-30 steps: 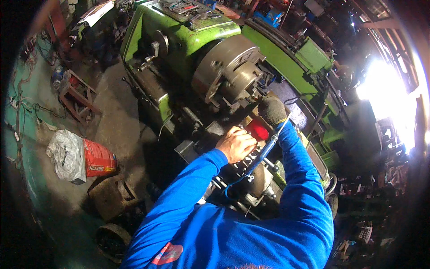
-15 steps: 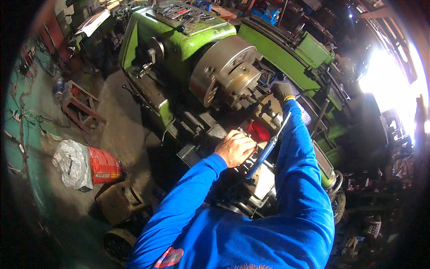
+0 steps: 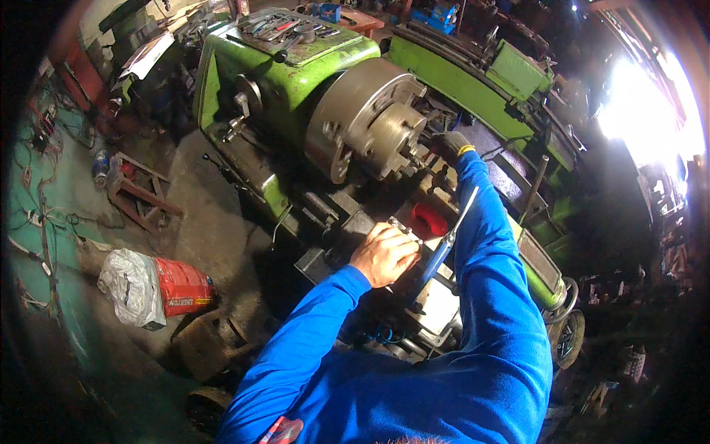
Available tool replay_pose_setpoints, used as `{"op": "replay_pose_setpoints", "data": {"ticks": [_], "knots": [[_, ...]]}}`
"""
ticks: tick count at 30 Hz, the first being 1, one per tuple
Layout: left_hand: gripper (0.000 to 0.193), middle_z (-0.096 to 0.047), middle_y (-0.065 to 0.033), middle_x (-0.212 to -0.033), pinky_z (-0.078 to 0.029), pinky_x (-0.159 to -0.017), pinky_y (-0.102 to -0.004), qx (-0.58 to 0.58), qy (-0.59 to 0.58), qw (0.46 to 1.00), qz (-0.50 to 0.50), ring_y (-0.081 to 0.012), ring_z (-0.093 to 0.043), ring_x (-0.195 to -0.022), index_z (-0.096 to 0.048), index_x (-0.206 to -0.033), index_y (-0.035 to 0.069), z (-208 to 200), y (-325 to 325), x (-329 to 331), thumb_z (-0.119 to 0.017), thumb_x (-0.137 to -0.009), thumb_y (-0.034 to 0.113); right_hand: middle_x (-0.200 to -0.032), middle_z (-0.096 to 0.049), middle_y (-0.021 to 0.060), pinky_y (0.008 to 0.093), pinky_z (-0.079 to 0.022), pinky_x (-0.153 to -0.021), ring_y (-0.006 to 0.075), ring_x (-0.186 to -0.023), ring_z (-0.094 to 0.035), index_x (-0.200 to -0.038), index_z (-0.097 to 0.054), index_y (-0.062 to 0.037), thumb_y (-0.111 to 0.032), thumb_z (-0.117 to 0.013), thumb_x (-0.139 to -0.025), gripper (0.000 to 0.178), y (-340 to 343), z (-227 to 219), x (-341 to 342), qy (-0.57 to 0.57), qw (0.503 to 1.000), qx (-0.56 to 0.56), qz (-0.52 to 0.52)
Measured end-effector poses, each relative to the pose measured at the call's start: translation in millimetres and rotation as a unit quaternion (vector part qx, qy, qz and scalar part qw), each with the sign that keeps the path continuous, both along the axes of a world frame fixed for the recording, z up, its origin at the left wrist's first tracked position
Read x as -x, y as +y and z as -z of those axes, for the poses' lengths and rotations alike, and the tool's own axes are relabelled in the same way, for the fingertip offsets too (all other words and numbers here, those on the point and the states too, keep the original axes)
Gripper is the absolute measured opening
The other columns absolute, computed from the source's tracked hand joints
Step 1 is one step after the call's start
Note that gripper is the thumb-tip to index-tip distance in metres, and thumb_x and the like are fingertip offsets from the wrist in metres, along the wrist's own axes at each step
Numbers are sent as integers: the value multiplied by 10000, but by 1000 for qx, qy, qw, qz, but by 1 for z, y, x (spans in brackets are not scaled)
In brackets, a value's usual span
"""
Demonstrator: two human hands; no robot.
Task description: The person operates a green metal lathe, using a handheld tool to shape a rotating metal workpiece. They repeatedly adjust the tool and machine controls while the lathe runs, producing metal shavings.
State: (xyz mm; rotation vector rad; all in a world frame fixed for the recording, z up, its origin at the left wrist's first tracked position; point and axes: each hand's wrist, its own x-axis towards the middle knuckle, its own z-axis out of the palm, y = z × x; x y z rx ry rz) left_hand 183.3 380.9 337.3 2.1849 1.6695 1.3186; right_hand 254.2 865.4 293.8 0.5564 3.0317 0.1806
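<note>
Head view shows the bare left hand (image 3: 384,254) palm down over a small silvery metal fitting (image 3: 403,228) on the lathe's carriage, its fingers loosely bent; whether they grip the fitting cannot be told. The right hand (image 3: 452,142), in a dark grey knitted glove with a yellow cuff, reaches farther out, just beside the front of a large round grey metal chuck (image 3: 355,111). Its fingers are too dark and too hidden to tell how far open they are or what they hold. A smaller pale metal cylinder (image 3: 396,140) stands out from the chuck's face, near the glove. Between the two forearms, a slim blue tool with a thin pale rod (image 3: 436,266) lies slantwise, and a bright red rounded object (image 3: 429,220) sits near the left hand's fingertips. The green metal lathe (image 3: 318,66) carries assorted hand tools (image 3: 285,28) on its flat top.
</note>
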Motion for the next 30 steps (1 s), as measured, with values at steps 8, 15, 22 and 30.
{"op": "replay_pose_setpoints", "data": {"ticks": [8, 15, 22, 30], "knots": [[116, -760, -99, -1057, -474, -1052, -472, -3, -16, 1000, -8, -298, -693, -1070, -734, -1008, 93, -1, -3, 1, -717, -953, 194, -913, -773, 159, 466, -582, -729, 381, -853, -757, -1060, -790, -152, -237, -732, -925, 170, -30, -27, -6, 43, 997, 61, 24], [118, -757, -82, -1037, -464, -1061, -465, -2, -19, 1000, 9, -283, -692, -1050, -734, -1003, 102, -2, 0, -1, -716, -960, 210, -803, -756, 161, 424, -582, -683, 317, -772, -766, -951, -778, -102, -283, -668, -952, 211, -33, -35, -14, 119, 984, -32, 131], [100, -751, -71, -1020, -461, -1056, -452, -8, -23, 1000, -14, -274, -693, -1048, -732, -1010, 123, 1, -3, 2, -702, -966, 208, -1021, -771, 257, 465, -573, -861, 414, -970, -743, -1144, -771, -44, -377, -687, -1001, 372, -145, -83, 4, 258, 916, 200, 235], [117, -751, -70, -1019, -454, -1060, -463, -7, -21, 1000, -11, -274, -690, -1048, -733, -1028, 135, 2, -2, -1, -694, -977, 232, -931, -751, 205, 472, -589, -821, 427, -914, -730, -1088, -771, -88, -278, -756, -942, 240, -196, -96, -39, 195, 963, 167, 78]]}}
